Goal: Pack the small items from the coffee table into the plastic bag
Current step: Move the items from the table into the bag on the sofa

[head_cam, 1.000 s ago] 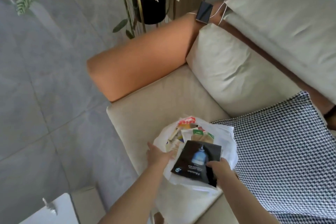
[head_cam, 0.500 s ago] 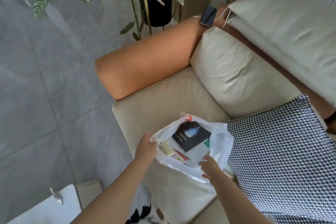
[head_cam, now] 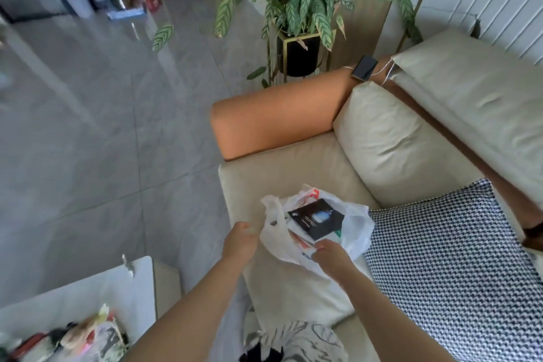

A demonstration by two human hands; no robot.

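A white plastic bag (head_cam: 357, 225) lies open on the beige sofa seat (head_cam: 293, 176). Inside it a black packet (head_cam: 316, 219) lies on top of other small packets. My right hand (head_cam: 330, 256) pinches the bag's near edge. My left hand (head_cam: 239, 239) is just left of the bag's rim, fingers loosely curled, with nothing visibly in it. The white coffee table (head_cam: 88, 291) is at the bottom left, with several small colourful items (head_cam: 88, 335) blurred on it.
An orange sofa armrest (head_cam: 276, 117) runs behind the bag. A black-and-white patterned cushion (head_cam: 446, 267) lies right of it. A potted plant (head_cam: 298, 47) stands beyond the armrest, where a phone (head_cam: 364, 67) rests. Grey tiled floor (head_cam: 102, 126) fills the left.
The black packet went from my right hand into the bag. My left hand let go of the bag's rim. The view swung left, bringing the coffee table's items into sight.
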